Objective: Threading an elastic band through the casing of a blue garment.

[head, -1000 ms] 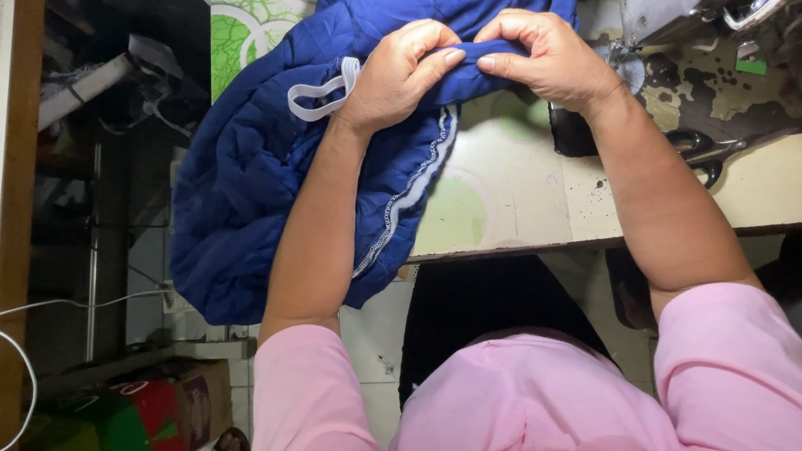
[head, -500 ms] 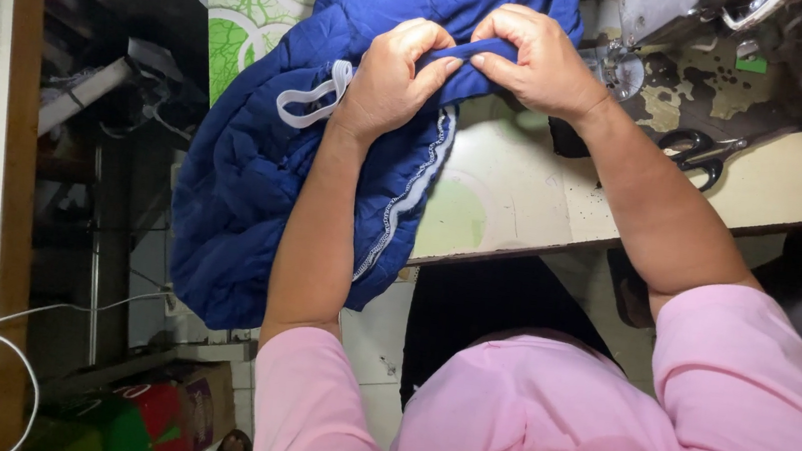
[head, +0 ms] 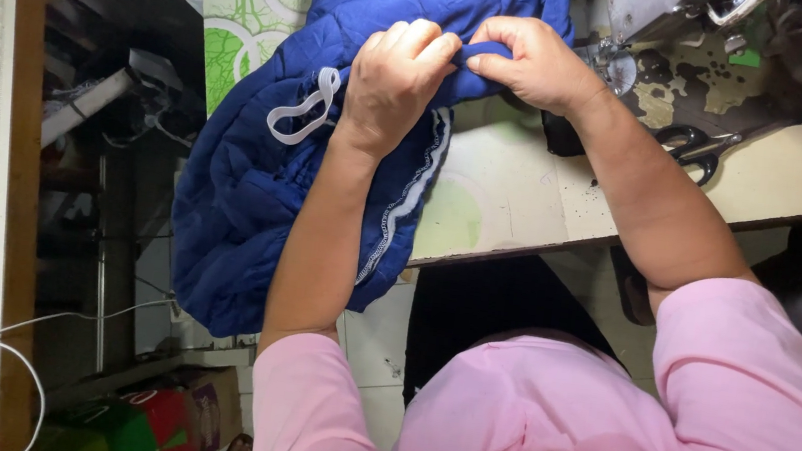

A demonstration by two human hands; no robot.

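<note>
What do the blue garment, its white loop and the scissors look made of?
Blue garment: soft matte woven or knit fabric, apparently quilted, judging by puckered ridges. White loop: flat cloth tape or elastic, cannot tell which. Scissors: dark handles, probably plastic-coated; blades hidden.

Left hand (head: 397, 79) and right hand (head: 530, 64) now closer together on blue garment (head: 254, 189).

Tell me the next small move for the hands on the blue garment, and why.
Probably slide the pinched fold toward the sewing machine. Both the left hand and the right hand grip one folded edge of the blue quilted garment, which hangs off the table, beside the machine.
</note>
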